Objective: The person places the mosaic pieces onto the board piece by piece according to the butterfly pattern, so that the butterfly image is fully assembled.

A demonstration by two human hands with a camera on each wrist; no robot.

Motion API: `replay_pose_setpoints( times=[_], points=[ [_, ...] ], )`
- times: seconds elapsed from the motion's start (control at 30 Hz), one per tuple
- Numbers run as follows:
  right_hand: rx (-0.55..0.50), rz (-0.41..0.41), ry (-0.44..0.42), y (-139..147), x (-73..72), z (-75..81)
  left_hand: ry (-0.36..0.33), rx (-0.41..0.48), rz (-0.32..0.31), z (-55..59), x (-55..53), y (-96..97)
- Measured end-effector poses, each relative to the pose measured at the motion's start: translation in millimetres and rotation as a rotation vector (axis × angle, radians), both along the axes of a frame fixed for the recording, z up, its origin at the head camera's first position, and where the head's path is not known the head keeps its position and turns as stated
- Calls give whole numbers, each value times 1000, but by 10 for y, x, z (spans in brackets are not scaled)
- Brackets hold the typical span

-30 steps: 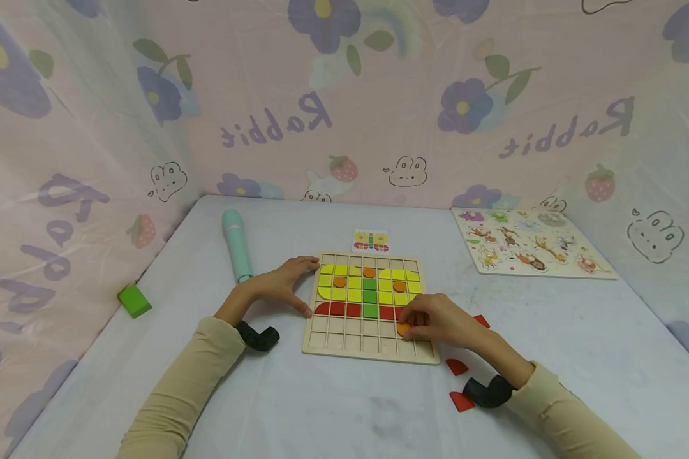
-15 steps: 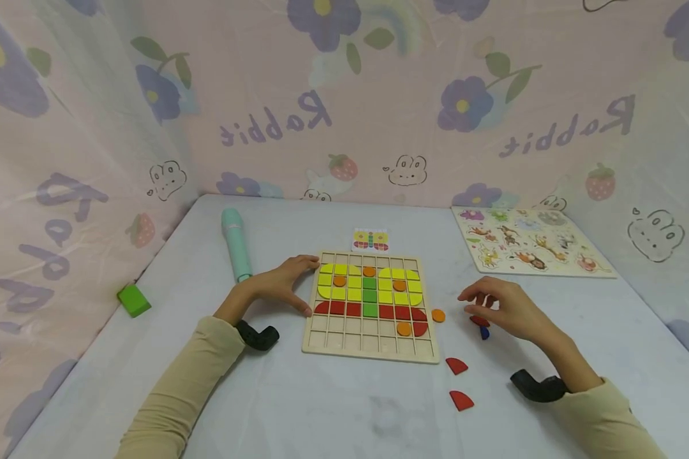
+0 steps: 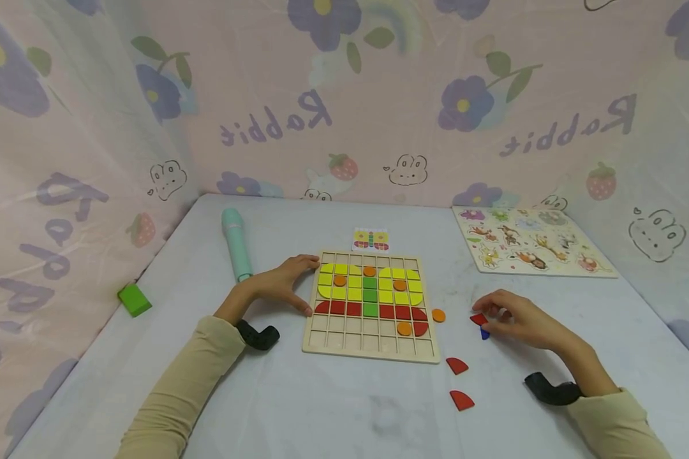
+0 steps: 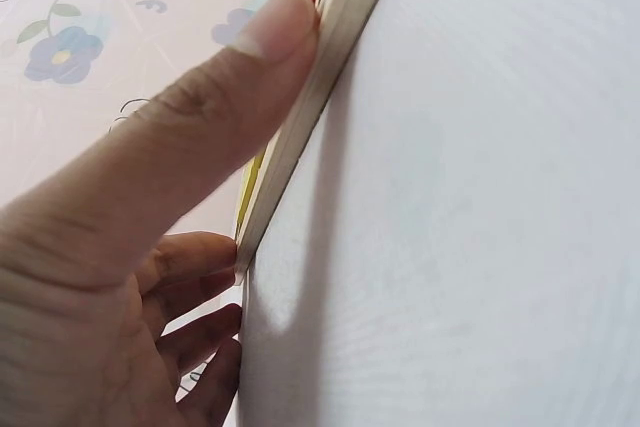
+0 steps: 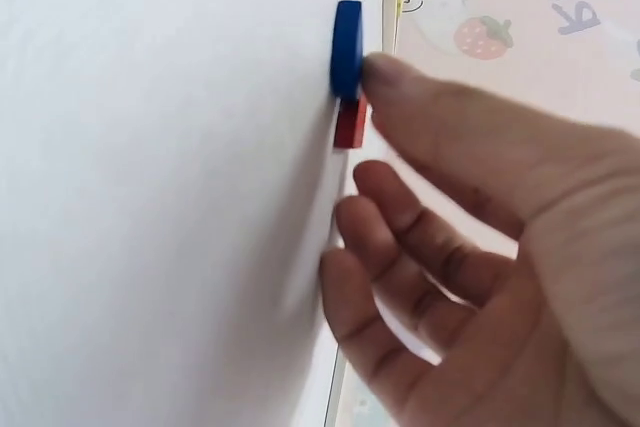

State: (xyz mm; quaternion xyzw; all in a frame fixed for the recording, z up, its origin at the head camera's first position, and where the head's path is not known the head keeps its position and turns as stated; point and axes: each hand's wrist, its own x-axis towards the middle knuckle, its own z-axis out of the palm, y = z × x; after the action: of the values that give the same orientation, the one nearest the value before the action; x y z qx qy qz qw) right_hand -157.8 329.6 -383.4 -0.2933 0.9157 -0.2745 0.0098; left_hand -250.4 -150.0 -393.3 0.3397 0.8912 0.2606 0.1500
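In the head view my left hand (image 3: 281, 284) rests against the left side of the wooden grid board (image 3: 344, 344), its thumb and forefinger spread along the edge. The left wrist view shows the thumb (image 4: 200, 107) against the board's side. Yellow, green, red and orange pieces sit in the grid. To the right of the board, my right hand (image 3: 522, 319) is low over the table at a red quarter-circle piece (image 3: 478, 318) beside a blue piece (image 3: 485, 333). In the right wrist view the thumb is close to the blue piece (image 5: 347, 52), and the other fingers curve loosely below the red piece (image 5: 350, 124).
Two red quarter-circle pieces (image 3: 456, 365) and an orange disc (image 3: 439, 315) lie right of the board. A butterfly pattern card (image 3: 370, 240) lies behind it. Also on the table are a mint-green tube (image 3: 237, 245), a green block (image 3: 134, 299) and an animal puzzle board (image 3: 528, 245).
My right hand has let go of the orange disc on the board and moved right, then down to the red and blue pieces. The left hand has stayed at the board's edge.
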Motion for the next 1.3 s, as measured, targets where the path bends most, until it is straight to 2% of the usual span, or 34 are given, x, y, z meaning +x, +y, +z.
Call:
replay_pose_setpoints(
  times=[0.13, 0.33, 0.5, 0.73, 1.3],
  points=[
    [15, -32, 18, -4, 4, -6, 7, -1, -2, -13, -11, 4],
    [-20, 16, 29, 9, 1, -29, 8, 3, -4, -21, -11, 3],
    [-5, 27, 30, 11, -5, -28, 13, 2, -3, -26, -12, 0],
    [14, -6, 8, 1, 18, -23, 3, 4, -7, -17, 4, 4],
    [18, -37, 42, -1, -1, -57, 7, 6, -10, 20, 12, -4]
  ],
)
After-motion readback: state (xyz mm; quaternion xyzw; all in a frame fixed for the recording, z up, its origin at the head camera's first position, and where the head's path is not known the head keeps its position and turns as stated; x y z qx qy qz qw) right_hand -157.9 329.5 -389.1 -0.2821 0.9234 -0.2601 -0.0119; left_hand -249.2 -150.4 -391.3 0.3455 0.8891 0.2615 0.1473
